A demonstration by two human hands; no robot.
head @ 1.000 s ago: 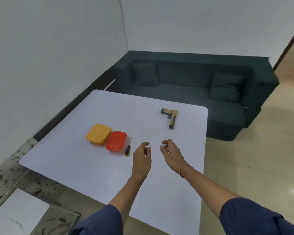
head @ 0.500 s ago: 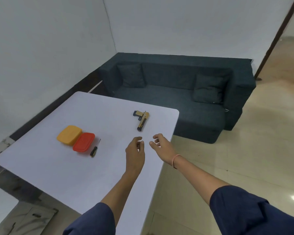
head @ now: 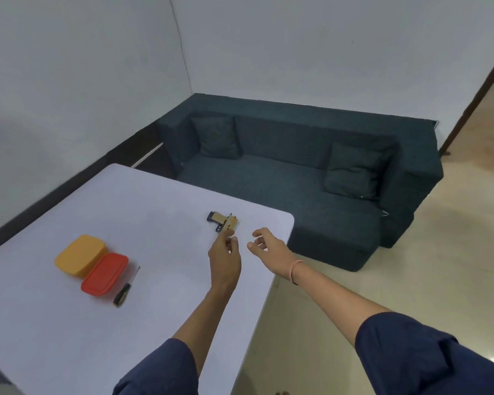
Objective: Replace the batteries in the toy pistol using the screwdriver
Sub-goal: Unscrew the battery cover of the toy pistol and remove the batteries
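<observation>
The black-and-yellow-handled screwdriver (head: 124,287) lies beside the red lidded plastic box (head: 104,273), well apart from the gold-and-black toy pistol (head: 223,222) near the white worktop's (head: 154,223) far right corner. The left hand (head: 224,258), grip loosely spread at the muzzle, could nudge it over the edge. The right hand (head: 268,249) hovers beside it, grip spread and empty. Half a second ago both hands were short of the pistol.

A white table (head: 69,323) carries a yellow lidded box (head: 80,255) and a red lidded box (head: 104,273), touching side by side. Beyond its far edge a dark sofa (head: 283,189) stands against the wall on a pale floor (head: 439,266). One cushion (head: 216,136) sits at the sofa's left end and another cushion (head: 354,171) toward its right.
</observation>
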